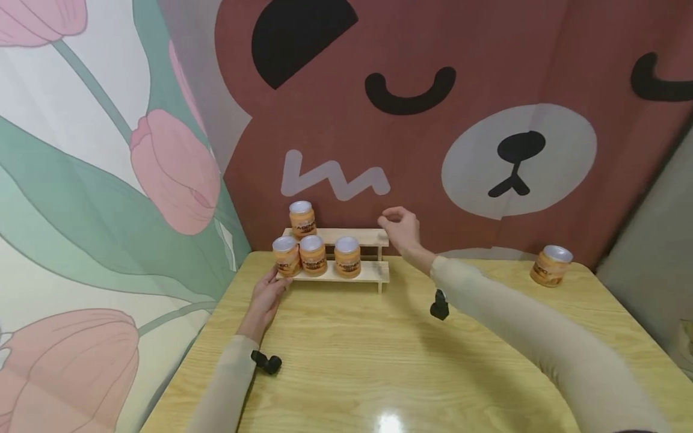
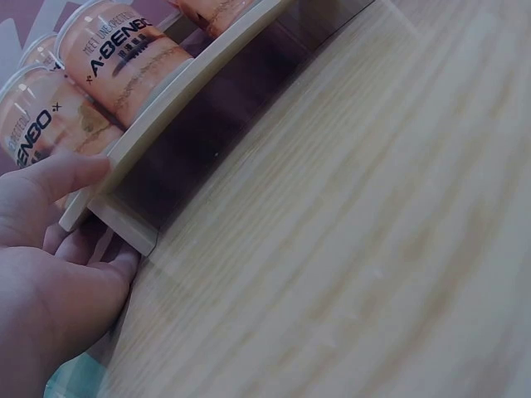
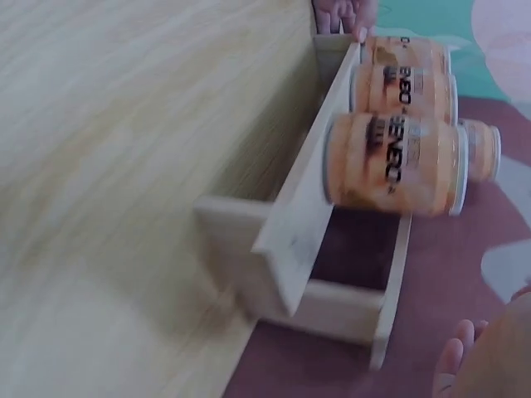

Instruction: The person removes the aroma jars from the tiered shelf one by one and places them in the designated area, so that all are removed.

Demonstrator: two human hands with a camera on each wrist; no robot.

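A small two-step wooden rack (image 1: 373, 273) stands at the table's far edge against the wall. Three orange jars with silver lids stand on its lower step (image 1: 313, 254), and one jar (image 1: 302, 219) stands on the upper step at the left. My left hand (image 1: 267, 291) rests on the table and touches the rack's left end; the left wrist view shows its thumb (image 2: 58, 176) against the lower step (image 2: 166, 108). My right hand (image 1: 400, 227) hovers by the rack's right end with loosely curled fingers and holds nothing. The jars (image 3: 390, 166) look blurred in the right wrist view.
Another orange jar (image 1: 551, 265) stands alone at the table's far right corner. The wooden table (image 1: 379, 361) ends at the printed curtain behind the rack and at a flowered wall on the left. Small black cameras (image 1: 439, 305) are strapped to both wrists.
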